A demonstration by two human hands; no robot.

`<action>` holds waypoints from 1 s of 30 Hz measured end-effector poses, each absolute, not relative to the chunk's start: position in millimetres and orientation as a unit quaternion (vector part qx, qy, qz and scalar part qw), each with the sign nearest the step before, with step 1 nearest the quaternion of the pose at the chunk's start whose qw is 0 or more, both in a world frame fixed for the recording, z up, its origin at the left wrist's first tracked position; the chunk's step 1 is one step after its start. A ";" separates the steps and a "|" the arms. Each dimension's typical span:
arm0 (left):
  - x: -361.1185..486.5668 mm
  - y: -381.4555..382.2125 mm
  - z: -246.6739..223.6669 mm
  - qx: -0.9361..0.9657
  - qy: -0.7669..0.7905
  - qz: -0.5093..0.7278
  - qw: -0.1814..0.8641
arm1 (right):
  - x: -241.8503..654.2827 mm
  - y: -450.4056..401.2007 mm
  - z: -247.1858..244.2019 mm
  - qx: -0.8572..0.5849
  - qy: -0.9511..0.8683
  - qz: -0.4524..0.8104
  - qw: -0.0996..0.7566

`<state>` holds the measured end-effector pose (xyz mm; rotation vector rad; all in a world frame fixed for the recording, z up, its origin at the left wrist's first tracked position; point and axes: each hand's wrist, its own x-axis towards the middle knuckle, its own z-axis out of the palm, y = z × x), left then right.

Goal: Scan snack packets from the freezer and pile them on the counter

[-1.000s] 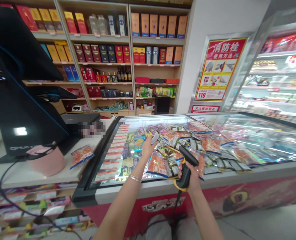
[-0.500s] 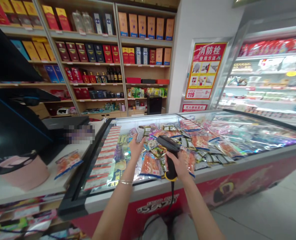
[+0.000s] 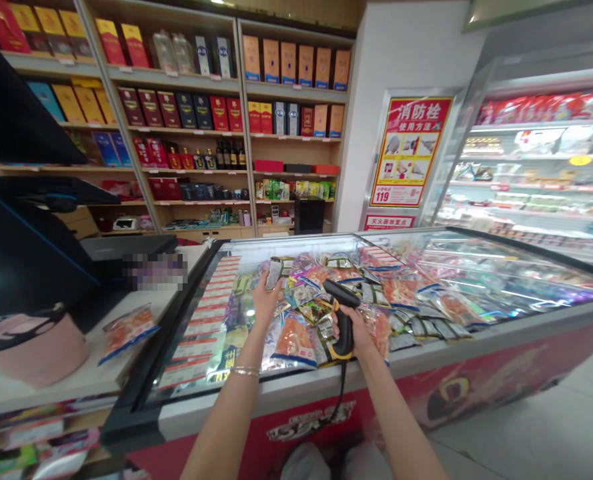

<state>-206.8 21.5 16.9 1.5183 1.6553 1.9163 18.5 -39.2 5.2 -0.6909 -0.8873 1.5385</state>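
Note:
My right hand (image 3: 355, 328) is wrapped round the grip of a black and yellow handheld scanner (image 3: 343, 293), its head tilted toward the left above the packets. With thumb and fingers, my left hand (image 3: 266, 297) holds a small silvery packet (image 3: 275, 272) at the left of the pile. Below, an orange food packet with a blue edge (image 3: 295, 337) lies on the glass top of the chest freezer (image 3: 196, 393). More orange and dark green packets (image 3: 401, 292) spread to the right, beyond the scanner.
On the left counter (image 3: 176, 293) are a pink container with a black handle (image 3: 39, 350) and another orange packet (image 3: 129, 328). A dark screen (image 3: 21, 247) stands at the far left. Shelves (image 3: 196, 130) with boxes and bottles line the back; the scanner cable (image 3: 343, 393) hangs down in front.
The camera view has shifted slightly. My left hand and its packet appear a little lower and further left, and the scanner in my right hand is tilted differently.

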 end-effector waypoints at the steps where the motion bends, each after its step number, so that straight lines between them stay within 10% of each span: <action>1: -207.1 21.4 16.8 0.511 0.562 0.644 0.091 | 18.7 -39.2 4.8 -0.293 -0.377 0.662 0.578; 30: -201.0 20.9 -2.7 0.553 0.581 0.595 0.052 | 22.1 -15.4 10.6 -0.315 -0.456 0.659 0.508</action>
